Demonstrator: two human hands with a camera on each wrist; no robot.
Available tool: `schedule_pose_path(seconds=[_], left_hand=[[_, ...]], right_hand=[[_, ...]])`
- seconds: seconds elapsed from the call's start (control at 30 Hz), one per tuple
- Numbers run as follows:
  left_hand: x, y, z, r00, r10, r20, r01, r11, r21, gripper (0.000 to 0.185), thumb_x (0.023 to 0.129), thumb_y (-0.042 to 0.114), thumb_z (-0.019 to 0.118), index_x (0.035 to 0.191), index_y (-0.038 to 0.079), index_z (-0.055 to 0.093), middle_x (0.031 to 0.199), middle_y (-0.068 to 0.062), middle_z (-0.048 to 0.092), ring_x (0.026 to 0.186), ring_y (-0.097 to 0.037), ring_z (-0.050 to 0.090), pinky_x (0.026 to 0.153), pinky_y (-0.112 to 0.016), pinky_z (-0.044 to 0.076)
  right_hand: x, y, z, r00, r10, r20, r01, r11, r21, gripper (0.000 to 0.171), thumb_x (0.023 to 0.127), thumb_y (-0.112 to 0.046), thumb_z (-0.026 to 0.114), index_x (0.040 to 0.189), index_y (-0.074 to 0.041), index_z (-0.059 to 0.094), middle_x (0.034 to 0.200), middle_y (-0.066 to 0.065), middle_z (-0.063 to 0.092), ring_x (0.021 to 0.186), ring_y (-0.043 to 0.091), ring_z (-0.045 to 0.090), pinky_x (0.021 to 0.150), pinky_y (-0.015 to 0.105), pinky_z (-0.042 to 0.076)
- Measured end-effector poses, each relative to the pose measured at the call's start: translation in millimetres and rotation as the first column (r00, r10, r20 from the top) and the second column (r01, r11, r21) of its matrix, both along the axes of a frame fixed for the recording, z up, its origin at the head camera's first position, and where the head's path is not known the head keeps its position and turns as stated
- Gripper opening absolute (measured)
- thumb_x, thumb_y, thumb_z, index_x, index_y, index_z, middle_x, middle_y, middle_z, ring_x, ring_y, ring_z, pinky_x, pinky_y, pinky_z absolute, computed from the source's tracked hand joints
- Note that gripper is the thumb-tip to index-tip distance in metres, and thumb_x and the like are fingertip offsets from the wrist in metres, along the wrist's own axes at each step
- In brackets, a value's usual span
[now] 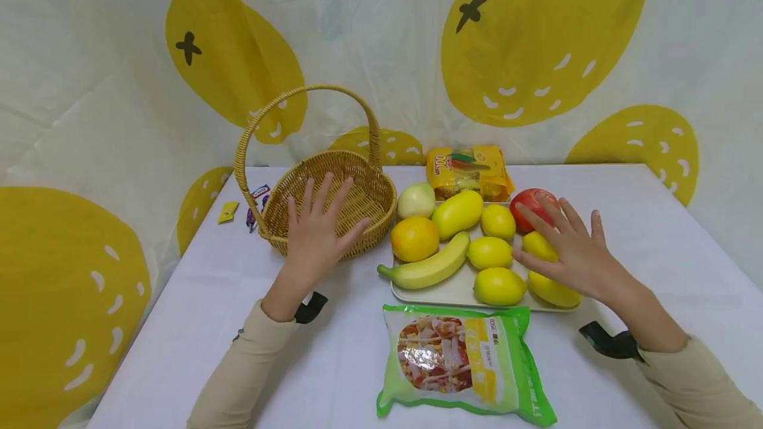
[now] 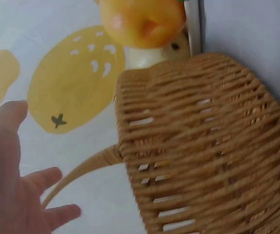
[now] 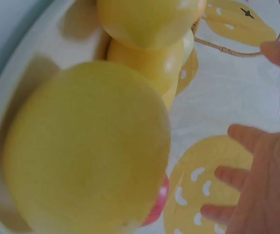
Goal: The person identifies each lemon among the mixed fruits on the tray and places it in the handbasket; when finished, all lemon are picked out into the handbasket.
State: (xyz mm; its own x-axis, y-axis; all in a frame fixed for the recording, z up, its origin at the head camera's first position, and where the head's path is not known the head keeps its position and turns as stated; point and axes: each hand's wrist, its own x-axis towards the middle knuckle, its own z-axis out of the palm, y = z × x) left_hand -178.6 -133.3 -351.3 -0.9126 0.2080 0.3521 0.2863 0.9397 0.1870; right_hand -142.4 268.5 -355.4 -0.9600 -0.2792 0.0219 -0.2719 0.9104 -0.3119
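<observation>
My left hand [image 1: 316, 234], fingers spread, hovers in front of a round wicker basket [image 1: 381, 224] with a tall arched handle. In the left wrist view the basket's woven side [image 2: 203, 141] fills the right half, beside the hand. With its fingers also spread, my right hand [image 1: 578, 250] is over the right end of a white tray [image 1: 444, 293] and holds nothing. On that tray lie a banana [image 1: 429, 267], an orange [image 1: 414, 239], several lemons [image 1: 499, 286], a yellow mango [image 1: 457, 214], a pale round fruit [image 1: 416, 201] and a red fruit [image 1: 532, 209].
A green-edged food packet [image 1: 450, 363] lies in front of the tray. Behind the tray stands a yellow snack package [image 1: 467, 171]. Small wrapped pieces, including a yellow sachet [image 1: 228, 212], sit left of the basket. A lemon-print curtain [image 1: 369, 32] hangs behind the white table [image 1: 340, 363].
</observation>
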Motion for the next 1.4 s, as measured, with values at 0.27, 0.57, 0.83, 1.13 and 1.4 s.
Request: schedule_pose_path(seconds=[0.27, 0.57, 0.83, 1.13, 1.4], left_hand=[[-4.3, -19.1, 19.5, 0.904, -0.031, -0.426, 0.09, 0.989, 0.119, 0.061, 0.1, 0.057, 0.035, 0.15, 0.022, 0.039, 0.158, -0.011, 0.029, 0.148, -0.037, 0.015, 0.116, -0.064, 0.015], [-13.1, -43.7, 25.1, 0.834, 0.076, -0.546, 0.056, 0.974, 0.221, 0.054, 0.099, 0.036, 0.05, 0.148, 0.017, 0.039, 0.155, -0.015, 0.03, 0.147, -0.039, 0.015, 0.116, -0.061, 0.021], [-13.7, -56.9, 24.5, 0.855, 0.106, -0.508, 0.032, 0.966, 0.255, 0.058, 0.096, 0.026, 0.057, 0.15, 0.019, 0.036, 0.158, -0.01, 0.027, 0.147, -0.038, 0.015, 0.112, -0.068, 0.019], [-12.2, -78.7, 28.5, 0.905, 0.155, -0.397, 0.008, 0.925, 0.379, 0.064, 0.096, 0.019, 0.058, 0.154, 0.021, 0.03, 0.16, -0.01, 0.025, 0.115, -0.036, 0.055, 0.062, -0.047, 0.051], [-12.0, -98.8, 33.7, 0.954, 0.175, -0.243, -0.024, 0.854, 0.52, 0.057, 0.1, 0.017, 0.052, 0.153, 0.028, 0.034, 0.139, -0.015, 0.05, 0.104, -0.032, 0.059, 0.08, -0.044, 0.057]], right_hand=[[3.6, -1.6, -14.9, 0.941, 0.331, -0.063, -0.337, 0.931, -0.137, 0.083, 0.082, -0.042, 0.075, 0.152, -0.025, 0.033, 0.158, 0.016, 0.021, 0.143, 0.041, 0.013, 0.11, 0.073, -0.004], [-1.2, -3.3, -27.0, 0.844, 0.496, -0.203, -0.535, 0.803, -0.262, 0.044, 0.078, -0.016, 0.082, 0.12, -0.02, 0.067, 0.128, 0.001, 0.057, 0.12, 0.009, 0.045, 0.103, 0.017, 0.039], [-2.6, -4.1, -35.2, 0.82, 0.557, -0.129, -0.562, 0.746, -0.357, 0.042, 0.083, -0.015, 0.079, 0.123, -0.018, 0.067, 0.124, 0.001, 0.064, 0.117, 0.005, 0.051, 0.1, 0.01, 0.038], [-1.3, -6.7, -37.0, 0.841, 0.539, -0.036, -0.52, 0.791, -0.322, 0.05, 0.086, -0.032, 0.075, 0.132, -0.022, 0.06, 0.132, -0.001, 0.06, 0.121, 0.007, 0.051, 0.103, 0.013, 0.038], [-1.6, -7.4, -37.0, 0.854, 0.519, -0.031, -0.502, 0.807, -0.31, 0.052, 0.085, -0.034, 0.075, 0.133, -0.023, 0.059, 0.132, -0.003, 0.06, 0.12, 0.009, 0.052, 0.104, 0.011, 0.036]])
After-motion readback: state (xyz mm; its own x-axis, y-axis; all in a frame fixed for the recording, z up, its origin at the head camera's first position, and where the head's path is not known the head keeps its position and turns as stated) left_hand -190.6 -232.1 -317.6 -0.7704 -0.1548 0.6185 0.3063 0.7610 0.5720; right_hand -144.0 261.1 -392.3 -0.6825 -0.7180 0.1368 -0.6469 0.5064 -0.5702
